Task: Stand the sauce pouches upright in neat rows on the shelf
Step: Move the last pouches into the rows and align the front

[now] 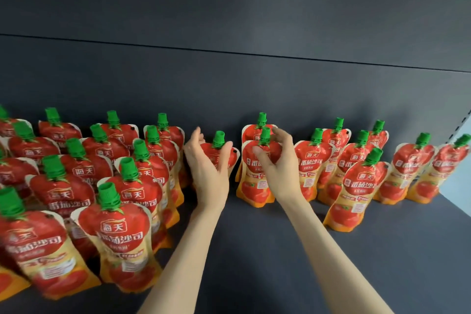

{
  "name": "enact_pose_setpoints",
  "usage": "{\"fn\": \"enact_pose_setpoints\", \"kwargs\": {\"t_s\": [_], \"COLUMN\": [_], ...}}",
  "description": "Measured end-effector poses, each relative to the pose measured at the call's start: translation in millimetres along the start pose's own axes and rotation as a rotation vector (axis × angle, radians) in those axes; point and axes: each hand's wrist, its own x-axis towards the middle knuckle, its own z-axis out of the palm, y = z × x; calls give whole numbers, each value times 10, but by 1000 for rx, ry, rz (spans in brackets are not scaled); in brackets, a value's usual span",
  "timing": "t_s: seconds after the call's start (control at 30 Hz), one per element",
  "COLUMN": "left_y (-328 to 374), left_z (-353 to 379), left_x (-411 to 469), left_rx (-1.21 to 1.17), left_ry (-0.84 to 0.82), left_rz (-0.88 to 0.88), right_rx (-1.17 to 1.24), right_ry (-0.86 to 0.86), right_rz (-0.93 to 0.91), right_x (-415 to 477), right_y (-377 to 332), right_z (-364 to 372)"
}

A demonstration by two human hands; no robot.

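Note:
Red sauce pouches with green caps stand upright on a dark shelf (254, 250). Several tight rows of pouches (112, 229) fill the left side. Looser pouches (354, 186) stand to the right. My left hand (207, 168) is wrapped around one pouch (225, 153) at the back centre, thumb on its left, fingers on its right below the cap. My right hand (279, 160) grips the upper front of the neighbouring pouch (252, 186), fingers curled near its cap. Another pouch (251, 131) stands right behind that one.
The dark back wall (229, 79) rises right behind the rear row. A perforated upright (461, 127) and a pale surface close off the shelf at the far right. Bare dark shelf shows in front, between my forearms and to the lower right.

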Motion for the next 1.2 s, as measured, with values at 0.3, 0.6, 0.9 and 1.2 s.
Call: {"fn": "enact_pose_setpoints", "kwargs": {"t_s": [0.3, 0.6, 0.9, 1.2], "left_y": [-342, -594, -625, -601], "left_z": [-8, -39, -73, -33], "left_x": [-240, -211, -373, -352], "left_rx": [-117, -106, -17, 82], "left_ry": [-118, -215, -187, -139], "left_rz": [-283, -306, -312, -279], "right_rx": [215, 207, 143, 94], "right_ry": [-74, -74, -28, 19], "right_rz": [227, 196, 195, 202], "right_x": [-351, -322, -411, -368], "right_y": [438, 546, 625, 614], "right_z": [108, 149, 209, 223]}}
